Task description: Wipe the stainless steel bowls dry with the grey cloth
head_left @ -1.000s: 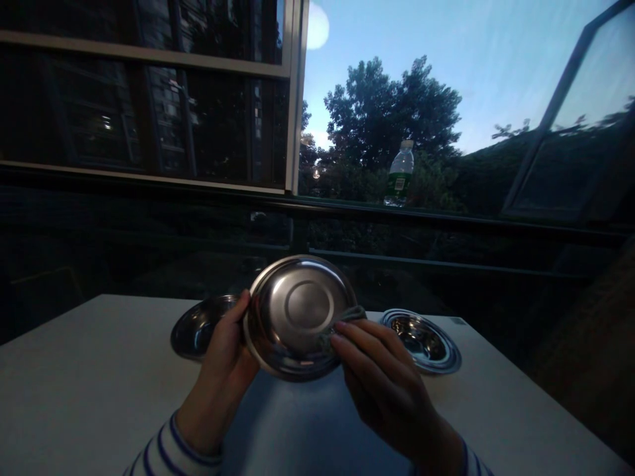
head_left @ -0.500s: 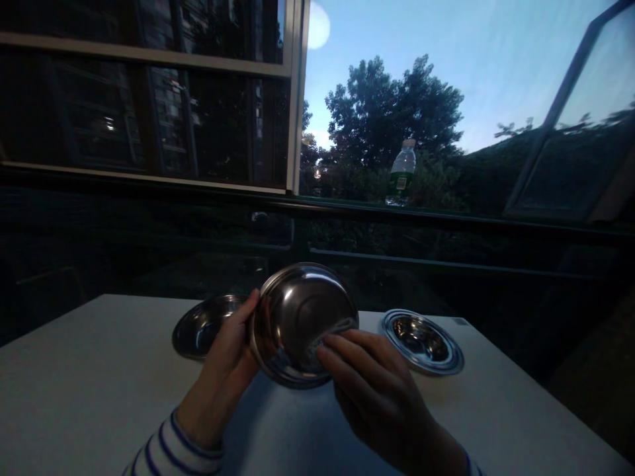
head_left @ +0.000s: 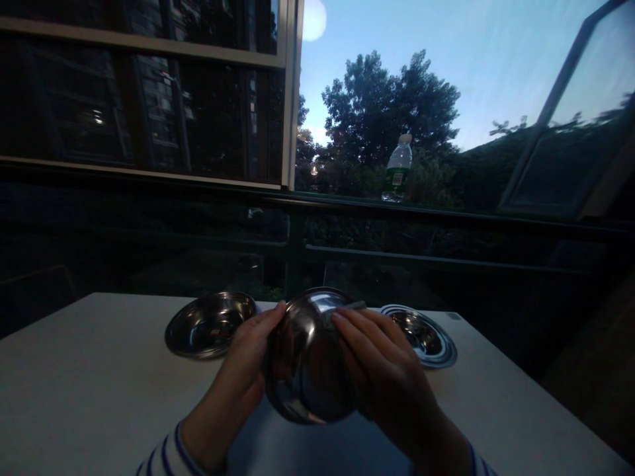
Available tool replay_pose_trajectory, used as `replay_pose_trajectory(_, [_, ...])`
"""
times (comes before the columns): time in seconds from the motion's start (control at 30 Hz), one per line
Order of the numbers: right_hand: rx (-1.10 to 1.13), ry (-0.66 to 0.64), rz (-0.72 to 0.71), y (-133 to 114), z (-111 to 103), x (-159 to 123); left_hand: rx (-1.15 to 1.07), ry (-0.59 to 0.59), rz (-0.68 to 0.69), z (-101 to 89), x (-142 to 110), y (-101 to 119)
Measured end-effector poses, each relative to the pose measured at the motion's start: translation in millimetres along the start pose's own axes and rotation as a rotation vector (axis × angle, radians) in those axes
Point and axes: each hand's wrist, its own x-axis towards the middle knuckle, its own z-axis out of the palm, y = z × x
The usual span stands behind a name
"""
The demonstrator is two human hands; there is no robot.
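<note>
Steel bowl (head_left: 302, 363): lower centre, tilted, above bench (head_left: 124, 377). Left hand (head_left: 243, 360): grip pinching its side. Right hand (head_left: 391, 370): grip closed on probable cloth (head_left: 358, 305). Risk: hard rubbing could slip smooth metal loose.

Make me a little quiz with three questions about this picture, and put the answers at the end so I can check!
1. Look and tell: what wears the green label?
2. True or false: the left hand holds the tilted metal bowl, with its thumb at the rim.
3. Fill in the blank: a greyish, cloth-like piece is in the ____ hand.

Key:
1. A clear bottle with a pale cap.
2. True.
3. Right: the right hand has it against the bowl.
</note>
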Motion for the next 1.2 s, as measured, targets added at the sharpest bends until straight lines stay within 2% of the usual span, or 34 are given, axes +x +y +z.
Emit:
replay_pose_trajectory(0.1, [0.033,-0.028,-0.017,-4,2,0,0.015,0.031,-0.015,0.8,0,-2])
replay_pose_trajectory(0.2, [0.101,-0.087,-0.146,-21,6,2,0.019,-0.016,-0.009,1.1,-1,-3])
replay_pose_trajectory(0.27, [0.124,-0.117,-0.178,-27,6,3,0.021,-0.041,0.004,0.7,-1,-3])
replay_pose_trajectory(0.33, [0.120,-0.117,-0.136,-22,4,3,0.042,-0.029,0.009,0.0,-1,-2])
replay_pose_trajectory(0.5, [0.092,-0.096,0.034,11,-2,2,0.119,0.008,-0.002,-2.4,3,0])
replay_pose_trajectory(0.6, [0.101,-0.110,0.035,6,-1,2,0.148,-0.007,0.000,-2.9,4,-1])
replay_pose_trajectory(0.77, [0.158,-0.147,-0.095,-18,-1,4,0.171,-0.062,0.005,-2.9,1,-2])
replay_pose_trajectory(0.87, [0.135,-0.100,-0.023,-5,-3,4,0.156,-0.033,0.008,-5.0,3,4])
replay_pose_trajectory(1.0, [0.181,-0.058,0.141,23,-4,1,0.083,0.076,0.024,-10.3,8,17])
replay_pose_trajectory(1.07, [0.212,-0.042,0.194,27,-4,0,0.043,0.100,0.020,-12.3,10,20])
replay_pose_trajectory(1.2, [0.205,-0.049,0.101,17,-7,1,0.063,-0.005,-0.035,-10.7,8,15])
